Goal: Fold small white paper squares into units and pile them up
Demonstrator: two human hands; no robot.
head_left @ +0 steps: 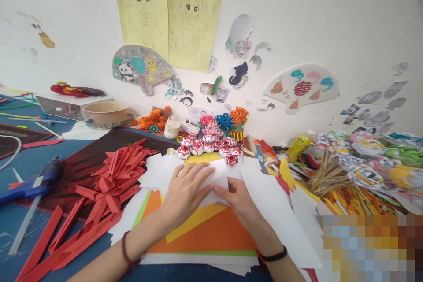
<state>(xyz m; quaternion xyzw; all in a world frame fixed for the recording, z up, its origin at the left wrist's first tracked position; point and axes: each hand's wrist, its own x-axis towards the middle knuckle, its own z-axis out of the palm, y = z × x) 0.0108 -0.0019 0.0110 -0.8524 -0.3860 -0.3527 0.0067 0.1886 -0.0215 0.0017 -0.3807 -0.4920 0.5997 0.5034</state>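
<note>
A small white sheet of paper (216, 176) is between my hands, above a stack of coloured paper. My left hand (189, 183) lies over its left part with the fingers stretched out across it. At the lower right edge, my right hand (239, 196) pinches the sheet between thumb and fingers. Beneath them are an orange sheet (201, 231) and a yellow sheet (185, 227). More white paper (274, 207) spreads to the right, and another white piece (157, 169) lies to the left.
Red folded paper strips (114, 180) heap at the left, beside a blue glue gun (36, 187). Red-and-white paper flowers (208, 145) stand behind my hands. A yellow bottle (299, 145), thin sticks (330, 174) and more paper flowers (366, 172) crowd the right. A bowl (105, 112) sits back left.
</note>
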